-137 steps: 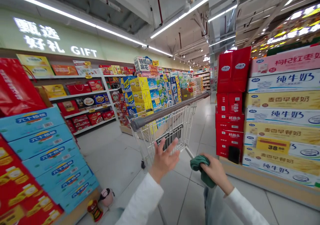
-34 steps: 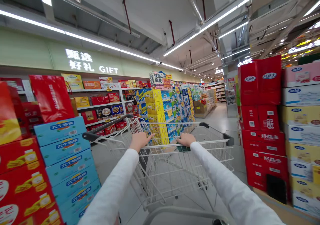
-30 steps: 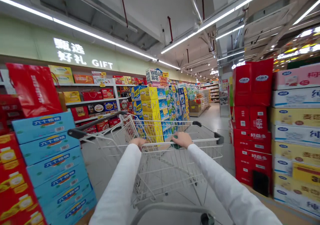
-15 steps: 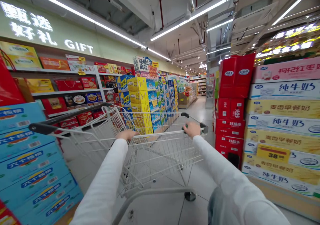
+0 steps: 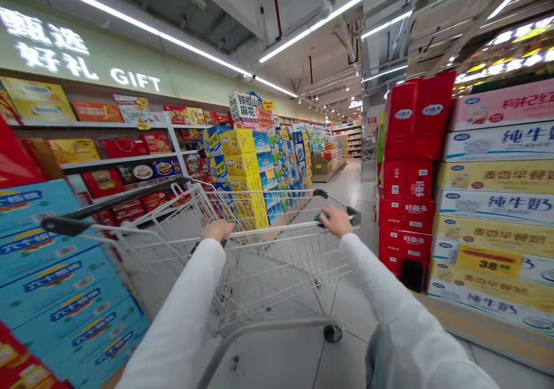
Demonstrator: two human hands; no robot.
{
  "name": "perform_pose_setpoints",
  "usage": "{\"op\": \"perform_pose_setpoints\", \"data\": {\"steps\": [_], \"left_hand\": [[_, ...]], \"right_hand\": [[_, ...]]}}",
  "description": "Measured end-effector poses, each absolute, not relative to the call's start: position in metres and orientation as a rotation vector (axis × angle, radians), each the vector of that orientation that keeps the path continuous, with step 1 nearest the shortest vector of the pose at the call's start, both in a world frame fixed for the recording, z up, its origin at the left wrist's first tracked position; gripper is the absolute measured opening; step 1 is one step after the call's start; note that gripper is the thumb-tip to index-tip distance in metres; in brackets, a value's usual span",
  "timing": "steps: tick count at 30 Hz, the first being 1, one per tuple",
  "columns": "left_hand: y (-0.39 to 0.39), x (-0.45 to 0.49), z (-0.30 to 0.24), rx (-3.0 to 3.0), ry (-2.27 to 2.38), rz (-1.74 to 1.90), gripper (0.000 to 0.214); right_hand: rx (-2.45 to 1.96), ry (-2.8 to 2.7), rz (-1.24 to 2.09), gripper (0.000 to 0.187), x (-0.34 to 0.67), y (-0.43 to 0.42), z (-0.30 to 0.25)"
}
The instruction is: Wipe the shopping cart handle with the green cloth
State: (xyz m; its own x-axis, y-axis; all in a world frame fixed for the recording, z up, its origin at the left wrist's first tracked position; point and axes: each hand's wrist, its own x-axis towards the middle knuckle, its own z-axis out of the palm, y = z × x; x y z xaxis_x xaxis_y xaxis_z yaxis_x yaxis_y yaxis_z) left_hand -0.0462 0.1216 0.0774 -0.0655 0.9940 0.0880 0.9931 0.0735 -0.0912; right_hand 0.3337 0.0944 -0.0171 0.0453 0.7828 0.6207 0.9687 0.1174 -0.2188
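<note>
A wire shopping cart (image 5: pixel 277 262) stands in front of me with its dark handle (image 5: pixel 108 204) pointing left. My left hand (image 5: pixel 217 229) is closed over the cart's near top rim. My right hand (image 5: pixel 335 220) presses a green cloth (image 5: pixel 319 218) onto the same rim, close to the black corner cap at the right end (image 5: pixel 352 216). Only a small edge of the cloth shows under the fingers. Both arms are in white sleeves.
Stacked blue and red boxes (image 5: pixel 52 262) crowd the left. Red cartons (image 5: pixel 404 204) and milk cases (image 5: pixel 493 216) are stacked on the right. A yellow and blue box display (image 5: pixel 251 169) stands ahead, with gift shelves (image 5: pixel 121 158) behind. A tiled aisle (image 5: pixel 350 187) runs forward.
Over the last second my right hand slid the green cloth rightward along the rim to the corner. My left hand stayed on the rim. The view shifted slightly.
</note>
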Motion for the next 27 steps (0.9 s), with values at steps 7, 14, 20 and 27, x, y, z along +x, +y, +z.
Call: {"op": "perform_pose_setpoints", "data": {"steps": [7,14,20,27], "left_hand": [[0.089,-0.096,0.099,-1.984,-2.565,0.041,0.047],[0.081,-0.066,0.094,-1.980,-2.561,0.050,0.053],[0.059,-0.076,0.087,-2.151,-2.116,0.110,0.062],[0.049,-0.074,0.066,-2.093,-1.668,0.005,0.082]], "right_hand": [[-2.008,-1.628,-0.210,0.036,0.382,0.108,-0.017],[-1.735,-1.794,-0.456,0.032,0.292,0.086,-0.013],[-1.819,-1.593,-0.429,0.029,0.334,0.086,-0.023],[-1.951,-1.496,-0.335,0.039,0.304,0.081,-0.010]]}}
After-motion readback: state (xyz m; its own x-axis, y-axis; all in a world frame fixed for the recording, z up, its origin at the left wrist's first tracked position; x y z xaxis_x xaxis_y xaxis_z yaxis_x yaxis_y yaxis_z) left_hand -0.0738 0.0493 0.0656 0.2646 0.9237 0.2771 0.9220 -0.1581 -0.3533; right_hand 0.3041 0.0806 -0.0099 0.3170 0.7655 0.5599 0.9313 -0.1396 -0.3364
